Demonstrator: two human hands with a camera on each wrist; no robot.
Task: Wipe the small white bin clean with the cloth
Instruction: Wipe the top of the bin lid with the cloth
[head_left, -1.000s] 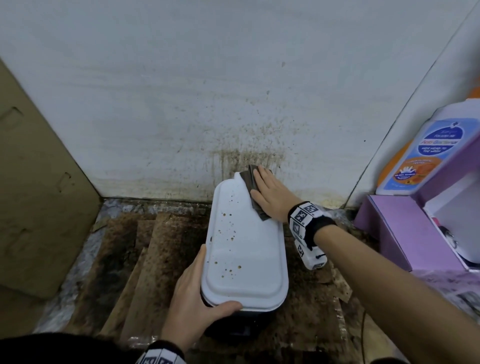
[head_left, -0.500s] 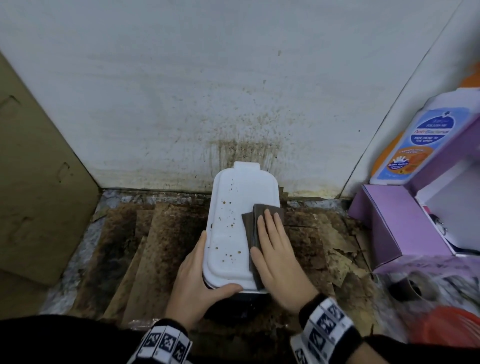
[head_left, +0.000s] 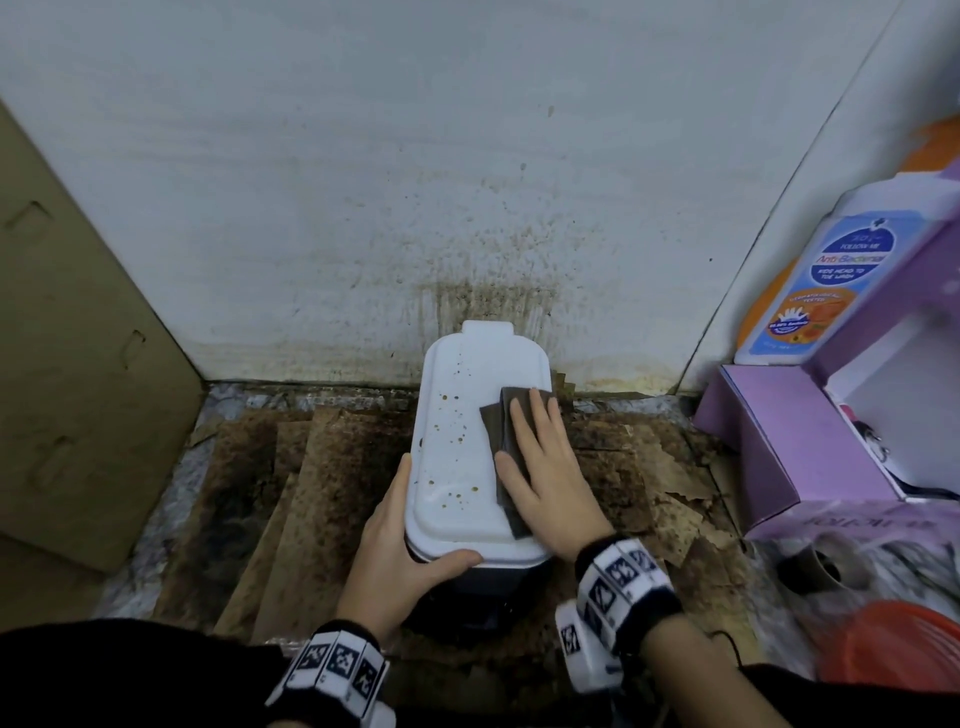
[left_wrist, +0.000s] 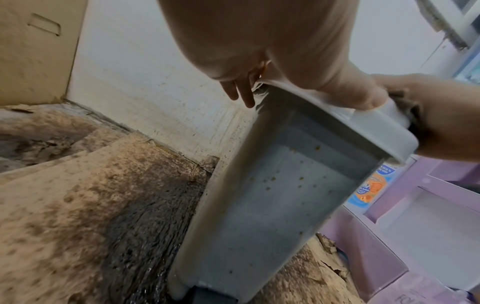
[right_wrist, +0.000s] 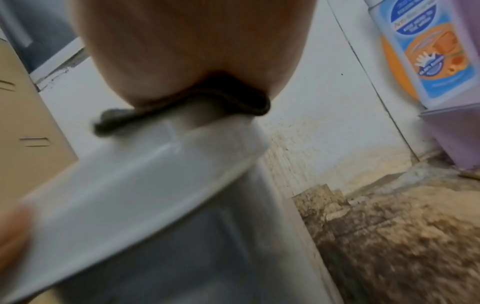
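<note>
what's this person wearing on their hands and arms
Both hands, the left hand and the right hand, are bare, without gloves. Each wrist carries a black band of white blocks printed with black square-pattern markers. The forearms are bare; dark clothing shows at the bottom edge.

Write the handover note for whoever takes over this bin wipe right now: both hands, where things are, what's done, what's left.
Left hand: grips the near-left corner of the small white bin, steadying it.
Right hand: flat, fingers straight, pressing the dark cloth onto the right half of the lid.
Bin stands on stained cardboard against the spattered wall.
Done: the lid's right side looks clean.
Left: brown specks on the lid's left and middle, plus specks on the bin's side.
</note>
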